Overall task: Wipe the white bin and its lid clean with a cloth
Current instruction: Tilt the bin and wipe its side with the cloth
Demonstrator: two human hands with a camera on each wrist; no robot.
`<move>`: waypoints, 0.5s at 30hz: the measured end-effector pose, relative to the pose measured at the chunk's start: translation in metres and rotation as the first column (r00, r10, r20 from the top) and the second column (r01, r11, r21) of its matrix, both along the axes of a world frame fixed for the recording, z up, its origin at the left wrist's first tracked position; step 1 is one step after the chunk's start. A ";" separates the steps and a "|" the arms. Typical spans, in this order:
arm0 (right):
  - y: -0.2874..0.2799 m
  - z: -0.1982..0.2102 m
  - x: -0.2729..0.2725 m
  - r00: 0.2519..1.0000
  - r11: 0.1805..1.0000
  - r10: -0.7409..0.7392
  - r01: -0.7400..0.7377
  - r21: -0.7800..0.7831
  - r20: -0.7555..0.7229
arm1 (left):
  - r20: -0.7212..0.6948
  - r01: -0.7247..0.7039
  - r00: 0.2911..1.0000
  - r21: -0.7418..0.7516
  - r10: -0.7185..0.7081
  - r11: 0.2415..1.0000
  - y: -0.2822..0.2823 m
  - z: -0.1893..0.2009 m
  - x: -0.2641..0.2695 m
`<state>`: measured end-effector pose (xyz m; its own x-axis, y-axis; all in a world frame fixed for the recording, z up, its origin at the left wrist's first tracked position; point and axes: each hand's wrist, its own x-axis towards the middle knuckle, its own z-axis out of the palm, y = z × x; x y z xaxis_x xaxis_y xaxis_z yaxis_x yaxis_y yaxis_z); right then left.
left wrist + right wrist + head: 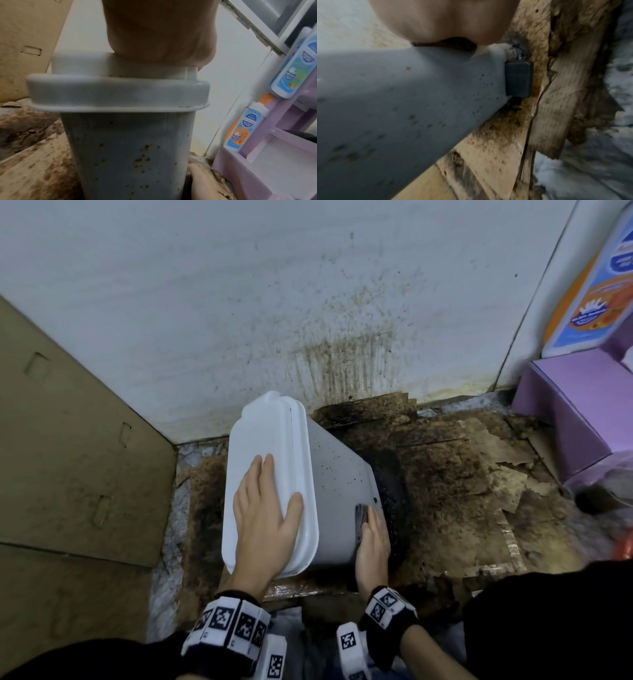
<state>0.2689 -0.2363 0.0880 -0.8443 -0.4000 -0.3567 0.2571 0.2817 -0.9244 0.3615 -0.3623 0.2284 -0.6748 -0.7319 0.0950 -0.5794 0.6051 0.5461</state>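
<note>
The white bin (339, 474) stands tilted on the floor with its white lid (270, 440) closed. My left hand (270, 494) lies flat on the lid, fingers straight; the left wrist view has the palm (159, 33) on the lid (118, 92), above the brown-speckled bin wall (128, 148). My right hand (371, 532) presses a grey cloth (361, 522) against the bin's lower right side. In the right wrist view the cloth (450, 44) shows as a dark strip under the palm (450, 20), on the speckled bin side (402, 101) near a dark foot pedal (518, 79).
Wet, brown-stained cardboard (445, 474) covers the floor under the bin. A cardboard box (68, 440) stands at the left. A purple shelf unit (575, 412) with bottles (596, 285) is at the right. The wall (342, 354) behind is splattered brown.
</note>
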 end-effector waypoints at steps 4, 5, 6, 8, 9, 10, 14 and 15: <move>-0.009 0.030 0.025 1.000 0.994 0.006 -0.008 -0.107 -0.018 | 0.011 0.008 1.000 -0.002 -0.008 1.000 -0.002 -0.002 0.001; -0.011 0.040 0.032 0.998 0.989 0.040 -0.046 -0.139 -0.041 | 0.008 0.004 1.000 -0.004 -0.004 1.000 -0.003 -0.003 0.002; -0.013 0.051 0.038 0.994 0.982 0.080 -0.091 -0.168 -0.072 | 0.006 0.001 1.000 -0.006 -0.001 1.000 -0.004 -0.004 0.002; -0.018 0.069 0.045 0.980 0.962 0.152 -0.177 -0.209 -0.128 | 0.006 -0.001 1.000 -0.009 0.001 1.000 -0.006 -0.005 0.003; -0.020 0.075 0.044 0.975 0.953 0.177 -0.205 -0.223 -0.136 | 0.003 0.000 1.000 -0.007 0.000 1.000 -0.006 -0.005 0.004; -0.022 0.078 0.040 0.970 0.946 0.199 -0.227 -0.231 -0.138 | -0.001 0.002 1.000 -0.005 -0.002 1.000 -0.007 -0.006 0.005; -0.025 0.077 0.017 0.921 0.914 0.313 -0.359 -0.188 -0.233 | 0.011 0.013 1.000 -0.013 -0.013 1.000 -0.006 -0.006 0.004; -0.024 0.073 0.011 0.903 0.904 0.338 -0.389 -0.174 -0.265 | 0.010 0.018 1.000 -0.015 -0.017 1.000 -0.005 -0.005 0.003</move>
<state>0.2795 -0.2599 0.1615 -0.6713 -0.7399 -0.0451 -0.0444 0.1009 -0.9939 0.3646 -0.3678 0.2234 -0.6884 -0.7185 0.0994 -0.5739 0.6234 0.5310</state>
